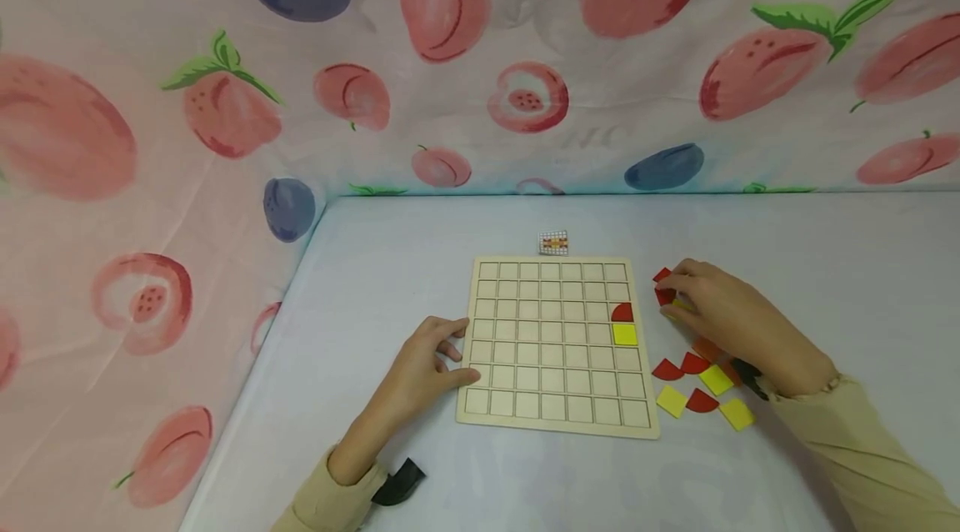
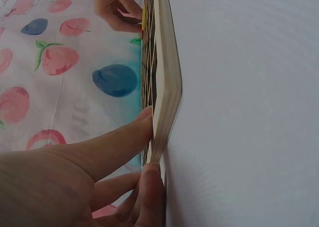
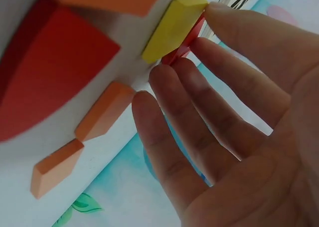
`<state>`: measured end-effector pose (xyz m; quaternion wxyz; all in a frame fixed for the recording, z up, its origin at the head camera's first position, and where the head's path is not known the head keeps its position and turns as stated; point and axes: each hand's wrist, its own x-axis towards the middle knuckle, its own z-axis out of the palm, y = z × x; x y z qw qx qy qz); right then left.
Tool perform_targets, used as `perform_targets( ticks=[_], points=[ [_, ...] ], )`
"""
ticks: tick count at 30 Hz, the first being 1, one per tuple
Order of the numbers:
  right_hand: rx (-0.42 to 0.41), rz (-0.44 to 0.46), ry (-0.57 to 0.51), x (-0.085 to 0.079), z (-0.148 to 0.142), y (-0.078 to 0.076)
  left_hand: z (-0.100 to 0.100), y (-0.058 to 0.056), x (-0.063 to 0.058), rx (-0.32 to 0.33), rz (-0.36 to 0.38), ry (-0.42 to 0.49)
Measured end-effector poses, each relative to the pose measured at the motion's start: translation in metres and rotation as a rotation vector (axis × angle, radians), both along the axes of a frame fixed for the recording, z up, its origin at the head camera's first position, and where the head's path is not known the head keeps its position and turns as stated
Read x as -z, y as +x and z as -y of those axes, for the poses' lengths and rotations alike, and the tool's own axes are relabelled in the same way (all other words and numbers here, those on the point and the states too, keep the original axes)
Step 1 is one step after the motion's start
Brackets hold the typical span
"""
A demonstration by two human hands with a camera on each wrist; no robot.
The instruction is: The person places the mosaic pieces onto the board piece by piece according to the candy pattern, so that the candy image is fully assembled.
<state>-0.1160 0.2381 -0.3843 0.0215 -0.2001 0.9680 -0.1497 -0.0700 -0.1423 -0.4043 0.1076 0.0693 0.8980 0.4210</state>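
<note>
My left hand [image 1: 418,365] is at the left edge of a pale wooden grid board [image 1: 542,430], its thumb and fingers touching the rim. In the left wrist view, the fingertips [image 2: 152,184] rest against the board's side [image 2: 169,87]. To the right of the board, my right hand [image 1: 712,307] reaches down over loose tiles with fingers extended. Its thumb tip is right at a yellow square tile [image 3: 174,27] in the right wrist view, and the other fingertips are close to a red tile [image 3: 187,40] behind it. A red quarter-circle [image 1: 623,313] and a yellow square [image 1: 624,334] lie in the grid's right column.
Below the right hand lie several red quarter-circles [image 1: 702,402], yellow squares [image 1: 737,414] and orange tiles [image 1: 706,350]. A small printed pattern card [image 1: 553,243] sits beyond the board's far edge. Fruit-patterned cloth [image 1: 450,115] walls the table at the back and left.
</note>
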Motion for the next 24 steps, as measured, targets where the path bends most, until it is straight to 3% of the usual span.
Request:
perform_targets(
  ticks=[12,24],
  points=[
    [0.007,0.0,0.017,-0.0006,0.0047,-0.0024,0.0011,0.0003,0.001,0.005,-0.003,0.001],
    [0.058,0.032,-0.035,-0.0033,0.0072,0.003,0.0003,0.0004,-0.0001,0.015,-0.011,0.0]
  ],
)
